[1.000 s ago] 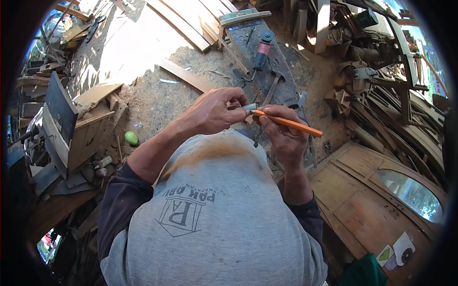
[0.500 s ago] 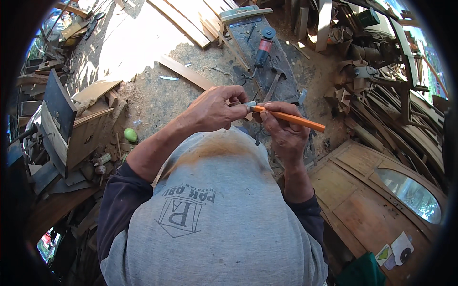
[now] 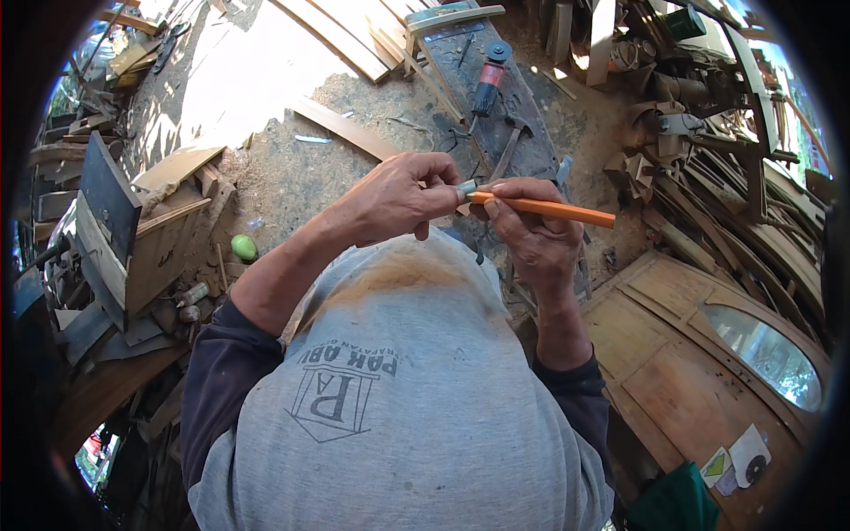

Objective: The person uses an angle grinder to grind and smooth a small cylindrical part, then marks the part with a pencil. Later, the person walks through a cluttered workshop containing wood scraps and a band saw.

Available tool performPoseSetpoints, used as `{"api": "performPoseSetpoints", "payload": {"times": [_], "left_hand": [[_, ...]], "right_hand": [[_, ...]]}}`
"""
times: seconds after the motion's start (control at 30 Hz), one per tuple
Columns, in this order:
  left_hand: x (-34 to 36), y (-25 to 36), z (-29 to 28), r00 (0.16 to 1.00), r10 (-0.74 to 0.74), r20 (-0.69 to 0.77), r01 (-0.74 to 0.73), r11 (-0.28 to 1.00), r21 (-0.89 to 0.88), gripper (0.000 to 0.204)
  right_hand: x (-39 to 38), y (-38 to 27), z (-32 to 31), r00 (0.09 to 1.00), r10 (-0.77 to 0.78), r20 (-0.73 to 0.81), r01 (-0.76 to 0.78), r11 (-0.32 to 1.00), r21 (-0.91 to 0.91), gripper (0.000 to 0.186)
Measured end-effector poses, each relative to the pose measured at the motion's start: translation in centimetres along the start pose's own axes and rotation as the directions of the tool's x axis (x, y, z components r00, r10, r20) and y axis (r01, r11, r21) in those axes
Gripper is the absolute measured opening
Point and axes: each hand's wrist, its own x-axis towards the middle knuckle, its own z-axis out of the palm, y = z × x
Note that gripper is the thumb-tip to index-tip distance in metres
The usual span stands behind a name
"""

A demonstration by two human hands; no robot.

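My left hand (image 3: 403,199) is closed on a small pale, silvery piece (image 3: 465,189), perhaps a blade, at the centre of the view. My right hand (image 3: 531,234) grips an orange flat pencil (image 3: 562,210), its end meeting that piece between my fingers; the exact contact is too small to make out. Beyond my hands, a dark worn bench (image 3: 522,93) bears an angle grinder (image 3: 490,84) and a hammer (image 3: 512,137). Below them is the front of my grey shirt (image 3: 398,416).
Planks (image 3: 336,35) and a loose board (image 3: 341,128) lie ahead. Leaning panels (image 3: 111,212), a green round fruit (image 3: 243,247) and scrap are at left. Stacked timber (image 3: 735,212) and an old wooden door with an oval pane (image 3: 664,345) are at right.
Both hands have shifted slightly upward, the right one also to the right. The pencil has tilted closer to level, still in my right hand.
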Motion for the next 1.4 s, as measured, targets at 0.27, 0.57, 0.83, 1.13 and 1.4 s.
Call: {"api": "performPoseSetpoints", "payload": {"times": [0.27, 0.57, 0.83, 1.13, 1.4], "left_hand": [[-0.3, 0.1, 0.4, 0.994, -0.056, 0.096, 0.072, 0.984, -0.165, 0.033], [-0.2, 0.3, 0.5, 0.996, 0.033, -0.081, -0.026, 0.995, 0.093, 0.031], [-0.3, 0.8, 1.3, 0.984, 0.100, -0.145, -0.039, 0.926, 0.375, 0.036], [0.0, 1.0, 1.6, 0.942, 0.279, -0.188, -0.165, 0.869, 0.466, 0.029], [0.3, 0.7, 2.1, 0.893, 0.397, -0.210, -0.229, 0.805, 0.548, 0.026]], "right_hand": [[0.9, -0.9, -1.3, 0.981, -0.115, 0.157, 0.146, 0.969, -0.198, 0.023], [0.7, -0.3, 0.0, 0.999, -0.038, 0.021, 0.036, 0.998, 0.049, 0.018], [0.3, -0.2, 0.4, 0.994, 0.044, -0.097, -0.044, 0.999, 0.006, 0.013], [-0.3, -1.3, -0.1, 0.983, 0.047, -0.179, -0.038, 0.998, 0.050, 0.014], [-0.8, -0.5, 0.2, 0.984, 0.036, -0.173, -0.042, 0.999, -0.028, 0.015]]}}
